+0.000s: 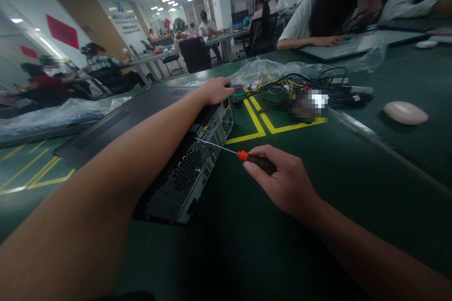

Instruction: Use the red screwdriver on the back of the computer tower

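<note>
A black desktop computer case (pixel 148 103) lies on its side on the green tabletop, its rear metal panel (pixel 187 169) with round vents turned toward the right. My left hand (pixel 215 90) grips the far rear corner, fingers curled over the edge; my left forearm crosses above the case and hides part of it. In my right hand (pixel 286 178) is a screwdriver (pixel 261 163) with a black and orange handle. Its thin metal shaft points left, and the tip reaches the rear panel near its upper edge. Whether a screw sits under the tip is too small to tell.
Tangled cables (pixel 278 89) lie behind the case beside clear plastic wrap (pixel 261 68). A pale computer mouse (pixel 406 113) rests at the right. Yellow tape (pixel 259 122) marks the table. A person (pixel 300 21) works across the table, with others seated farther back.
</note>
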The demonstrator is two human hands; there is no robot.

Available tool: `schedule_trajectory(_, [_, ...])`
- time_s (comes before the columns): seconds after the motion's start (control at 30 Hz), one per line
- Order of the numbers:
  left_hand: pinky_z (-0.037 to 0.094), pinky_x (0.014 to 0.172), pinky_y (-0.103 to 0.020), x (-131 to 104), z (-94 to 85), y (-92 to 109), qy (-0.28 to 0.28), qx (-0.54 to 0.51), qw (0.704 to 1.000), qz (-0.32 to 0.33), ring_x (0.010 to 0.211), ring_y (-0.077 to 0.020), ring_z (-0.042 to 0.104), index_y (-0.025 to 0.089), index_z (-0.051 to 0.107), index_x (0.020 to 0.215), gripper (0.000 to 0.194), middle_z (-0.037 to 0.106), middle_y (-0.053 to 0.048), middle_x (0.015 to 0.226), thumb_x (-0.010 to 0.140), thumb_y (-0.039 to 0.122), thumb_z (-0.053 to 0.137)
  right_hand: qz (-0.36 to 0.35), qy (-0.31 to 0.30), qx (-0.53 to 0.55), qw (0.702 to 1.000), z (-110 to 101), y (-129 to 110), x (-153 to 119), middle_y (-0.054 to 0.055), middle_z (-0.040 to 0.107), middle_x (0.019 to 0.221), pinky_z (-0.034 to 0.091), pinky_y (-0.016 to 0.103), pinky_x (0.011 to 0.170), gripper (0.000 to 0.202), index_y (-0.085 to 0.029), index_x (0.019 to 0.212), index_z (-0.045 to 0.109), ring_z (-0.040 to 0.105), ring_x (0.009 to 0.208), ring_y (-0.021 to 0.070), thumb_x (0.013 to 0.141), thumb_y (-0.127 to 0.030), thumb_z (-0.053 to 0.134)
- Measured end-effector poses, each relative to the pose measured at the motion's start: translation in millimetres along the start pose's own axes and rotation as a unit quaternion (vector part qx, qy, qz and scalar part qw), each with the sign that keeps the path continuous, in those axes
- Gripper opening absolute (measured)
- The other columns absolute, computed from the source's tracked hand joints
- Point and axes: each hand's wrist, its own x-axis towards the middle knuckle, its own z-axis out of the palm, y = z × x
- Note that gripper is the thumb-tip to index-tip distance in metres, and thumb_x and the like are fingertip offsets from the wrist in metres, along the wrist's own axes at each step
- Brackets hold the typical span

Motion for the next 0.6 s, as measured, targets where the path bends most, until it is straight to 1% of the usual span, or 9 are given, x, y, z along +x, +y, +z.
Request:
schedule_trajectory(0.1, [0.053, 0.115, -0.044, -1, 0.0, 1, 0.003, -0.001, 1.0, -0.002, 0.132, -0.0344, 0.073, 0.021, 0.082, 0.134, 0.055, 0.081, -0.015, 0.139, 0.098, 0.044, 0.047, -0.001, -0.009, 0.0, 1.0, 0, 0, 1, 0.007, 0.087, 0.099, 0.056, 0.035, 0.079, 0.017, -0.022, 0.105, 0.083, 0.079, 0.085, 0.0226, 0.109, -0.034, 0.071])
schedule_trajectory(0.17, [0.053, 0.115, -0.044, 0, 0.4, 0, 0.007, -0.005, 1.0, -0.004, 0.13, -0.0351, 0.073, 0.02, 0.083, 0.133, 0.055, 0.082, -0.016, 0.138, 0.097, 0.044, 0.049, 0.005, -0.023, -0.002, 1.0, 1, 0, 0, 0.008, 0.086, 0.097, 0.055, 0.035, 0.079, 0.022, -0.022, 0.105, 0.083, 0.078, 0.085, 0.0224, 0.112, -0.036, 0.067])
schedule_trajectory(0.23, [0.054, 0.115, -0.045, 2, 0.9, -2, 0.006, -0.009, 1.0, -0.001, 0.129, -0.0355, 0.074, 0.021, 0.083, 0.132, 0.055, 0.082, -0.016, 0.136, 0.095, 0.045, 0.05, 0.009, -0.028, 0.004, 1.0, 2, 1, -1, 0.007, 0.086, 0.099, 0.054, 0.035, 0.079, 0.023, -0.022, 0.106, 0.082, 0.077, 0.086, 0.0216, 0.113, -0.036, 0.065])
schedule_trajectory(0.3, [0.055, 0.112, -0.045, 3, 1.3, -4, 0.01, -0.018, 1.0, 0.003, 0.128, -0.036, 0.074, 0.024, 0.084, 0.13, 0.053, 0.083, -0.014, 0.134, 0.093, 0.047, 0.053, 0.021, -0.04, 0.013, 0.999, 3, 0, -3, 0.005, 0.085, 0.1, 0.052, 0.033, 0.078, 0.017, -0.024, 0.112, 0.078, 0.075, 0.083, 0.0199, 0.111, -0.039, 0.07])
schedule_trajectory(0.37, [0.056, 0.11, -0.048, 5, 1.9, -7, 0.007, -0.019, 1.0, 0.003, 0.124, -0.0374, 0.074, 0.026, 0.085, 0.127, 0.053, 0.084, -0.013, 0.127, 0.09, 0.047, 0.054, 0.037, -0.049, 0.016, 0.998, 4, 0, -5, 0.002, 0.083, 0.099, 0.05, 0.031, 0.076, 0.022, -0.025, 0.118, 0.073, 0.071, 0.079, 0.0183, 0.103, -0.039, 0.08])
schedule_trajectory(0.4, [0.056, 0.109, -0.049, 6, 2.4, -8, 0.005, -0.022, 1.0, 0.004, 0.122, -0.0379, 0.075, 0.025, 0.085, 0.128, 0.054, 0.084, -0.013, 0.124, 0.088, 0.047, 0.055, 0.041, -0.054, 0.014, 0.998, 4, 0, -5, 0.001, 0.082, 0.098, 0.048, 0.031, 0.075, 0.022, -0.026, 0.118, 0.071, 0.069, 0.077, 0.0178, 0.102, -0.037, 0.081])
schedule_trajectory(0.5, [0.056, 0.109, -0.05, 9, 5.0, -12, 0.005, -0.024, 1.0, -0.002, 0.12, -0.0388, 0.075, 0.026, 0.085, 0.129, 0.056, 0.084, -0.013, 0.122, 0.088, 0.05, 0.056, 0.044, -0.071, 0.008, 0.996, 4, 0, -5, 0.001, 0.082, 0.1, 0.047, 0.031, 0.077, 0.014, -0.026, 0.114, 0.069, 0.067, 0.077, 0.0171, 0.103, -0.031, 0.076])
schedule_trajectory(0.6, [0.055, 0.112, -0.049, 9, 6.9, -13, 0.006, -0.015, 1.0, -0.01, 0.124, -0.039, 0.074, 0.024, 0.085, 0.131, 0.06, 0.083, -0.015, 0.13, 0.09, 0.053, 0.052, 0.045, -0.077, 0.014, 0.996, 4, 2, -4, 0.002, 0.082, 0.106, 0.046, 0.031, 0.079, 0.012, -0.026, 0.114, 0.069, 0.068, 0.081, 0.0176, 0.104, -0.031, 0.075])
